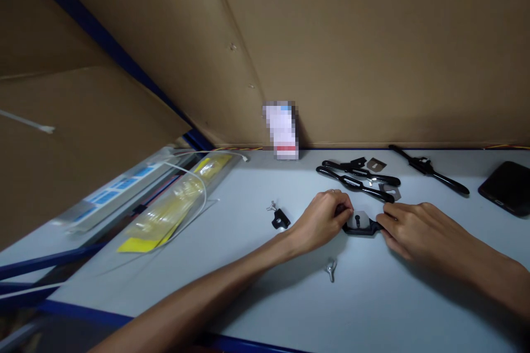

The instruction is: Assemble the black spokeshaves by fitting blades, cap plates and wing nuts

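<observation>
Between my two hands is a black spokeshave (pixel 361 231) with a flat silver blade (pixel 362 218) on its middle; a keyhole slot shows in the blade. My left hand (pixel 327 215) is closed at the tool's left end, fingertips at the blade's edge. My right hand (pixel 409 226) wraps the right handle, hiding most of it. In front of the tool lies a wing screw (pixel 330 270). To the left of my left hand rest a small black cap plate (pixel 280 219) and another wing screw (pixel 271 207).
Behind my hands lie two black spokeshaves (pixel 356 183), a loose blade (pixel 376 165) and another spokeshave (pixel 430 170). A black phone-like object (pixel 505 188) is at right. A blurred screen (pixel 284 129) leans on the cardboard wall. Plastic-bagged yellow items (pixel 178 204) and a white cable (pixel 203 193) lie left.
</observation>
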### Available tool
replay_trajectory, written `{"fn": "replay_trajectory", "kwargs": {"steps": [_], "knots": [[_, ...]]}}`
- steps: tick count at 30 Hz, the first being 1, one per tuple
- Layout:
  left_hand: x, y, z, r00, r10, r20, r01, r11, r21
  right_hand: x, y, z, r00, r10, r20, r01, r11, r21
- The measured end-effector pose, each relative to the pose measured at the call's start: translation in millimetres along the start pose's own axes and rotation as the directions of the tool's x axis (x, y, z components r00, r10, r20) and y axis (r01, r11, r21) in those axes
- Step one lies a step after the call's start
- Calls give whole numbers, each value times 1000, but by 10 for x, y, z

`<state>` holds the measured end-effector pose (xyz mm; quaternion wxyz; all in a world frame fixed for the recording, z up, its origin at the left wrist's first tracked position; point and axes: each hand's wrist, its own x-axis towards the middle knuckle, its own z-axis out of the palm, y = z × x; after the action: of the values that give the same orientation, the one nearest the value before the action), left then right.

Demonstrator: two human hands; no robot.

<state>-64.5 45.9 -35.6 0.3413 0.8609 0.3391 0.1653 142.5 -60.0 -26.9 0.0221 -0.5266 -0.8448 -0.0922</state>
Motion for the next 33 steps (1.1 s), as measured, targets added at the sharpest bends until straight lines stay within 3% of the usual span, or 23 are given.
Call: {"fn": "replay_trajectory", "kwargs": {"steps": [13, 26, 30, 33], "knots": [[-20, 4, 7, 999, 25, 25, -26, 999, 23, -16, -24, 16, 999, -39, -14, 39, 998, -39], [-47, 10, 14, 998, 57, 23, -59, 996, 66, -9, -43, -44, 1000, 4, 9, -4, 1000, 10], [-91, 48, -64, 985, 121, -120, -113, 991, 77, -11, -28, -51, 1000, -3, -9, 3, 1000, 24], [-107, 78, -256, 939, 202, -278, -179, 978, 107, -7, 8, -49, 999, -21, -37, 21, 1000, -2]]}}
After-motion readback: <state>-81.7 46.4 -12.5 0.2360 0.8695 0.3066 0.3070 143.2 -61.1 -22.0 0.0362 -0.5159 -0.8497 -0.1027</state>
